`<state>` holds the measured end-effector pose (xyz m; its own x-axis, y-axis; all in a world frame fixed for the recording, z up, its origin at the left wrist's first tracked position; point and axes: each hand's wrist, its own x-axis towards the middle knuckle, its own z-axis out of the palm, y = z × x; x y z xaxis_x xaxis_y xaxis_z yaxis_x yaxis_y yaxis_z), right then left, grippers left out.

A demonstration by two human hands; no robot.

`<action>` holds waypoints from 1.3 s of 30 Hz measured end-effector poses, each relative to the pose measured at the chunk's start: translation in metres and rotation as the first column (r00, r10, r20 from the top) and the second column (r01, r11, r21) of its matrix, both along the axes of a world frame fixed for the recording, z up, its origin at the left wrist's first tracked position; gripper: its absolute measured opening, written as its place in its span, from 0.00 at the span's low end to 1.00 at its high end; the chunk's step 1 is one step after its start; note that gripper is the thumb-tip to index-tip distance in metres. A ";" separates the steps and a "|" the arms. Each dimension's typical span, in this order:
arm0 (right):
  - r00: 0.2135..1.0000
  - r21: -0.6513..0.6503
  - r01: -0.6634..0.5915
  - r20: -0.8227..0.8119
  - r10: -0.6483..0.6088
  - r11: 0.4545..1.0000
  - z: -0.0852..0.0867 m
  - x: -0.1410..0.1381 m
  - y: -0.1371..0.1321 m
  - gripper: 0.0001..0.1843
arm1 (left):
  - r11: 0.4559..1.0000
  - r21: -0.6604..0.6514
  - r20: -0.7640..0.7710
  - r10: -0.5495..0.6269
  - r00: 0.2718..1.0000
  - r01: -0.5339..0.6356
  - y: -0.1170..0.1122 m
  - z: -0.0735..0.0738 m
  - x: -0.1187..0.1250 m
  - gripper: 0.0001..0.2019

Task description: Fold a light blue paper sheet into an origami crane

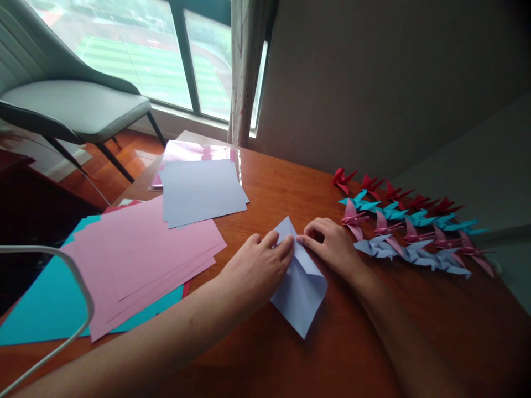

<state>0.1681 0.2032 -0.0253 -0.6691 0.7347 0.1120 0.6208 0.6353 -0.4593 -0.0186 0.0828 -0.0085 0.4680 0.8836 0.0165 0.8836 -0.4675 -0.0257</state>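
A light blue-grey sheet of origami paper [305, 301] lies on the wooden table, partly folded, with one pointed corner facing me and another pointing away. Its right side is folded over and bulges up in a loose curve. My left hand [259, 262] presses on the paper's left part, fingers bent together and gripping it. On the upper right edge, the closed fingers of my right hand [329, 243] pinch the paper, the thumb close to the left fingertips. The fingers cover part of the fold.
Rows of red [394, 192], turquoise [418, 216], pink [385, 224] and pale blue paper cranes [417, 254] stand at right. Stacks of pink [145, 254], turquoise [45, 301] and blue-grey paper [203, 190] lie left. A white cable [83, 287] curves at the left edge; a chair [78, 108] stands beyond.
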 end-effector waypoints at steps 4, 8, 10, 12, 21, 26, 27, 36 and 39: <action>0.999 0.026 0.049 0.007 -0.049 0.998 -0.003 -0.017 0.012 0.12 | 1.000 -0.007 0.013 0.006 1.000 -0.006 -0.001 0.001 0.001 0.21; 0.997 0.033 0.082 0.009 -0.083 0.996 -0.002 -0.036 0.027 0.13 | 1.000 -0.002 0.022 0.010 1.000 -0.010 -0.001 0.001 0.001 0.19; 0.996 0.010 0.088 -0.002 -0.088 0.996 -0.002 -0.042 0.033 0.13 | 1.000 0.001 0.021 0.012 1.000 -0.012 -0.001 0.000 0.001 0.19; 0.995 -0.011 0.096 -0.015 -0.096 0.995 -0.003 -0.044 0.037 0.13 | 1.000 0.003 0.021 0.014 1.000 -0.014 -0.001 0.000 0.001 0.18; 0.988 -0.045 0.039 -0.148 -0.045 0.998 -0.008 -0.026 0.026 0.15 | 1.000 0.012 0.020 0.016 1.000 -0.016 -0.002 0.002 0.001 0.18; 0.996 -0.033 -0.052 -0.077 0.050 0.998 -0.003 -0.006 0.015 0.14 | 1.000 -0.003 0.024 0.022 0.999 -0.022 -0.002 0.002 0.001 0.21; 0.995 -0.044 -0.076 -0.065 0.073 0.996 -0.002 -0.002 0.014 0.13 | 1.000 -0.004 0.025 0.024 0.999 -0.024 -0.002 0.001 0.001 0.21; 0.970 -0.082 -0.243 -0.007 0.243 0.967 0.008 0.012 0.013 0.12 | 1.000 -0.009 0.051 0.019 0.999 -0.019 0.002 -0.002 -0.002 0.19; 0.968 -0.108 -0.249 0.008 0.251 0.963 0.009 0.017 0.011 0.11 | 1.000 -0.011 0.062 0.016 0.998 -0.015 0.002 -0.001 -0.003 0.18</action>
